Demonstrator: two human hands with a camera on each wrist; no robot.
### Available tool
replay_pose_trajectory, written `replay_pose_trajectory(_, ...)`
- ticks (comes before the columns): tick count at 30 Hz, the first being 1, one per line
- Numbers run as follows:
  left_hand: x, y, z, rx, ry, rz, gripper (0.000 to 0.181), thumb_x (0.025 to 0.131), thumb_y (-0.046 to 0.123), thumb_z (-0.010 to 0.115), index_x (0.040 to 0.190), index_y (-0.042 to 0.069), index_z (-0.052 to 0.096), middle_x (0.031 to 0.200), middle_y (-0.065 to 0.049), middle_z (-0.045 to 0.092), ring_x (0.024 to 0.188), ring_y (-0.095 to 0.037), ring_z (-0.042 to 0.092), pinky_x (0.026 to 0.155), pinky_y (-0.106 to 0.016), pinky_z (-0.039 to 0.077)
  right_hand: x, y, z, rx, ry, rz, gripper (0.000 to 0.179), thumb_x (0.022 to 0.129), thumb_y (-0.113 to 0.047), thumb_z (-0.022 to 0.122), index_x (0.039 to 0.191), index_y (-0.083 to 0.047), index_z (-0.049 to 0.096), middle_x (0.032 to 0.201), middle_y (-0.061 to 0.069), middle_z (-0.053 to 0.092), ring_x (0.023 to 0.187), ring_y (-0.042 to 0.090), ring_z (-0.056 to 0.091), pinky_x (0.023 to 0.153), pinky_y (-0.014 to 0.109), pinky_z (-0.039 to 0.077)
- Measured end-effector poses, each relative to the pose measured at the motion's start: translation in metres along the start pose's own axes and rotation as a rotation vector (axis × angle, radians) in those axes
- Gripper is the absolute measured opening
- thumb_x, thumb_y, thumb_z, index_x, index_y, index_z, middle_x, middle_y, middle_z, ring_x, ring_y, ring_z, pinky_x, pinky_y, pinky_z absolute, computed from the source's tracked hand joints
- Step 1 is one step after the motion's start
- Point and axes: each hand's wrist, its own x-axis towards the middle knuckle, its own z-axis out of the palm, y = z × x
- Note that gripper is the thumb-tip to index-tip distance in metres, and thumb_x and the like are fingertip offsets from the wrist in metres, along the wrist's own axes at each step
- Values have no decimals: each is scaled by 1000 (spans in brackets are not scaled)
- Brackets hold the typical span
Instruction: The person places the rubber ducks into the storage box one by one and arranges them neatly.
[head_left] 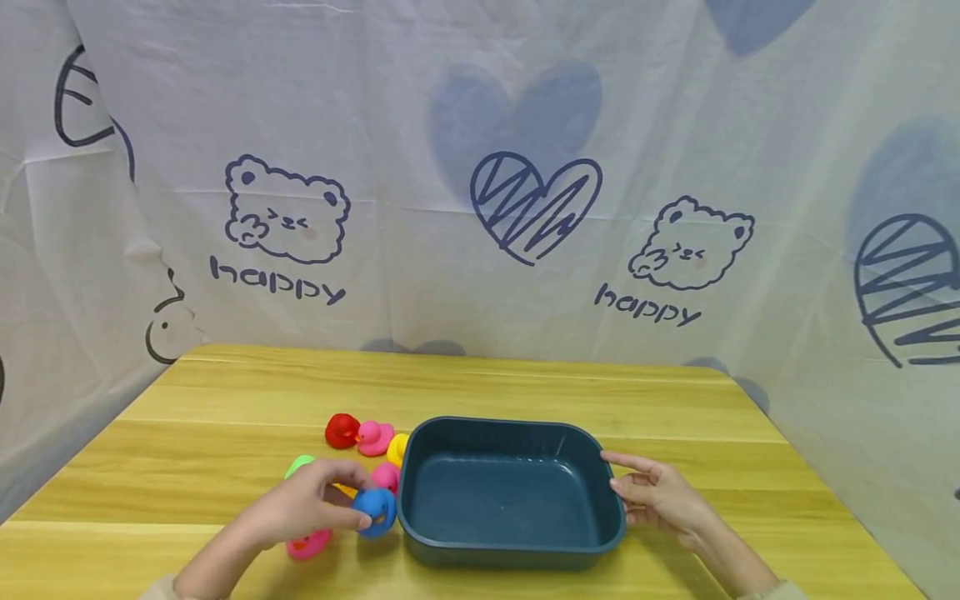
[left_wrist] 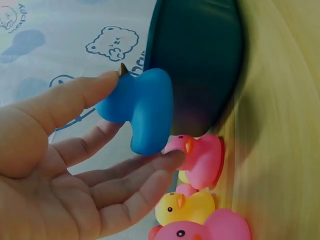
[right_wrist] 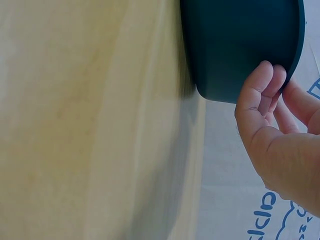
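A blue rubber duck is pinched between the thumb and fingers of my left hand, beside the basin's left wall. In the left wrist view, the duck hangs over the other ducks, thumb on one side. My right hand holds the right rim of a dark teal basin. Seen from the right wrist, bent fingers lie against the basin's outer wall and another finger reaches to the rim. The basin's inside shows only its bare floor.
Left of the basin sit a red duck, pink ducks, a yellow duck and a green one, partly behind my left hand. Another pink duck lies nearer. A printed cloth hangs behind the wooden table.
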Motion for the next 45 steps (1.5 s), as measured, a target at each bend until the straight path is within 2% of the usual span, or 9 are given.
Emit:
replay_pose_trajectory(5, 1, 1, -2, -3, -18, 31, 21, 78, 7, 66, 93, -4, 57, 90, -11, 57, 80, -26, 57, 69, -27, 49, 0, 0, 0, 19, -7, 2, 41, 89, -4, 52, 130, -7, 46, 86, 6, 62, 73, 16, 62, 64, 31, 52)
replay_pose_trajectory(10, 2, 2, -2, 6, 15, 23, 23, 78, 8, 66, 97, -2, 57, 90, -10, 58, 82, -24, 52, 69, -33, 48, 0, 0, 1, 22, -16, -10, 43, 89, -5, 53, 131, -5, 44, 86, 7, 63, 73, 16, 62, 64, 32, 52)
replay_pose_trajectory(17, 3, 3, -2, -184, 51, -45, 31, 81, 9, 65, 103, -5, 50, 100, -14, 52, 81, -26, 58, 74, -41, 50, 0, 0, 0, 12, -6, 5, 45, 89, -6, 53, 132, -3, 41, 86, 6, 63, 73, 15, 62, 64, 31, 52)
replay_pose_trajectory(22, 5, 5, -2, -273, 71, -36, 37, 79, 9, 67, 106, -8, 48, 103, -17, 53, 83, -30, 60, 75, -40, 50, 0, 0, 1, 13, -5, 11, 45, 89, -7, 53, 133, -3, 41, 86, 6, 63, 73, 15, 62, 64, 31, 52)
replay_pose_trajectory(28, 8, 8, -1, -286, 95, -17, 42, 78, 8, 68, 111, -8, 48, 103, -17, 52, 83, -29, 60, 74, -39, 50, 0, -1, 1, 18, -5, 16, 47, 90, -6, 52, 134, -2, 38, 86, 7, 63, 74, 16, 62, 65, 32, 52)
replay_pose_trajectory(34, 14, 13, 2, -300, 113, -17, 56, 76, 6, 70, 122, -9, 41, 105, -17, 53, 87, -28, 60, 75, -37, 50, 0, 0, 1, 31, -7, 18, 46, 90, -6, 52, 134, -2, 38, 86, 7, 63, 74, 16, 62, 66, 33, 52)
replay_pose_trajectory(45, 28, 18, 13, -320, 101, -7, 59, 75, 7, 71, 124, -9, 42, 105, -17, 57, 85, -28, 62, 75, -35, 50, 0, 1, 0, 40, -9, 15, 42, 90, -6, 52, 131, -8, 45, 85, 6, 63, 72, 15, 62, 64, 32, 52)
